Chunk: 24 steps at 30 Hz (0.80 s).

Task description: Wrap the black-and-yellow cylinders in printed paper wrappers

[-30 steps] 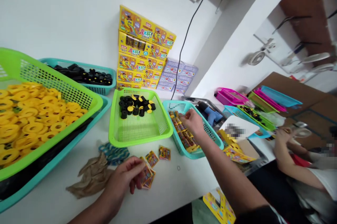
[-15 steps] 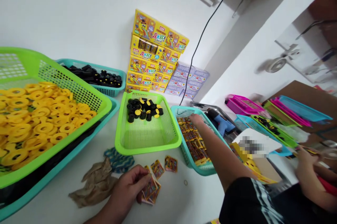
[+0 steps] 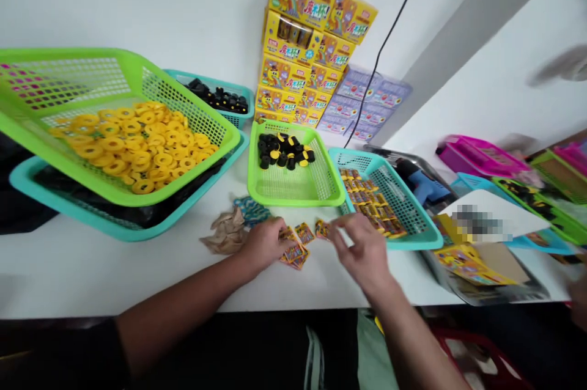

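My left hand (image 3: 263, 248) is closed at the fingertips on a small printed card, above a loose pile of cards (image 3: 296, 255) on the white table. A separate card (image 3: 304, 232) lies just right of the pile. My right hand (image 3: 362, 249) hovers beside another card (image 3: 321, 229), thumb and forefinger apart; nothing shows between them. Behind that hand stands a turquoise basket (image 3: 419, 234) with rows of small yellow-edged packs (image 3: 378, 209). A crumpled brown cloth (image 3: 224, 232) and a blue patterned cloth (image 3: 251, 211) lie left of the cards.
A green basket (image 3: 298, 200) holds black and yellow caps. Yellow rings (image 3: 151, 145) fill a large green basket at left. Yellow boxes (image 3: 298, 41) and purple boxes (image 3: 362, 99) stand against the wall. A blue-black tool (image 3: 422, 185) and a metal tray (image 3: 495, 298) are at right.
My right hand has come out of the turquoise basket and back to the cards. My left hand stays at the card pile. The camera view has shifted, showing more of the table's near edge.
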Each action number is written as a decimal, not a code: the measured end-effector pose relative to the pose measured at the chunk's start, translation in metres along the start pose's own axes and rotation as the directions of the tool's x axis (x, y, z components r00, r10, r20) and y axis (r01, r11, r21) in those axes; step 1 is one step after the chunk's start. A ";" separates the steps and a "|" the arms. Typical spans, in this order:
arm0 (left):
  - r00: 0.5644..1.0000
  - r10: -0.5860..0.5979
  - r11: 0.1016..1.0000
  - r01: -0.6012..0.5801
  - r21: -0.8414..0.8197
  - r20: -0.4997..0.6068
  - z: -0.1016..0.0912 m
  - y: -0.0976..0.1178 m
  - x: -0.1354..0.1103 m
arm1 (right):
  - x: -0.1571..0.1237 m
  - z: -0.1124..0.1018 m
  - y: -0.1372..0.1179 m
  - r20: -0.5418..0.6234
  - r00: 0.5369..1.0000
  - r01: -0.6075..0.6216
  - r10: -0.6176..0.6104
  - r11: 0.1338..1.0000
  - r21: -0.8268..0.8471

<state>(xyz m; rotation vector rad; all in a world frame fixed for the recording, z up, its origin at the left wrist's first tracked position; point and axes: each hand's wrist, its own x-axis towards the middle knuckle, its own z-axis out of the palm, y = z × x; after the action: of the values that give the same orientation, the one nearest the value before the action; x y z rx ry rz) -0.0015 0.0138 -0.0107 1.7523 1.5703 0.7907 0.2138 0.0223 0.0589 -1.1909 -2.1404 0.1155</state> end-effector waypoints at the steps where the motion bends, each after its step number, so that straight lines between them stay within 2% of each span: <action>1: 1.000 0.002 1.000 -0.002 -0.013 0.000 0.001 -0.001 0.001 | -0.016 0.013 -0.009 0.020 0.999 -0.027 0.026 0.999 0.040; 3: 1.000 0.010 0.997 -0.012 -0.073 -0.017 0.003 -0.003 0.003 | -0.040 0.038 -0.018 0.035 0.991 -0.129 0.127 0.989 0.073; 6: 0.999 0.019 0.972 -0.030 -0.233 -0.050 0.004 -0.004 0.004 | -0.054 0.062 -0.022 0.051 0.969 -0.245 0.241 0.966 0.083; 11: 0.999 0.047 0.904 -0.046 -0.425 -0.007 0.004 0.000 -0.001 | -0.051 0.068 -0.022 0.043 0.952 -0.306 0.303 0.942 0.138; 15: 0.996 0.061 0.886 -0.026 -0.462 0.060 0.006 0.000 -0.002 | -0.045 0.074 -0.013 0.163 0.908 -0.419 0.386 0.843 0.338; 18: 0.997 0.051 0.886 -0.020 -0.463 0.055 0.007 -0.003 -0.001 | -0.043 0.079 -0.008 0.225 0.866 -0.499 0.446 0.796 0.342; 21: 0.999 0.029 0.893 -0.040 -0.448 -0.032 0.005 -0.005 0.001 | -0.042 0.082 -0.007 0.215 0.873 -0.480 0.437 0.848 0.226; 24: 0.994 -0.041 0.876 -0.013 -0.483 -0.100 0.001 -0.005 0.003 | -0.043 0.080 -0.007 0.171 0.920 -0.370 0.353 0.926 0.079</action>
<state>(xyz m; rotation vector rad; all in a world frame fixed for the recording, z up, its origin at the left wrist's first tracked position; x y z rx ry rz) -0.0034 0.0167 -0.0156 1.3470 1.3005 1.1726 0.1761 0.0039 -0.0218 -1.5438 -1.9873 0.4978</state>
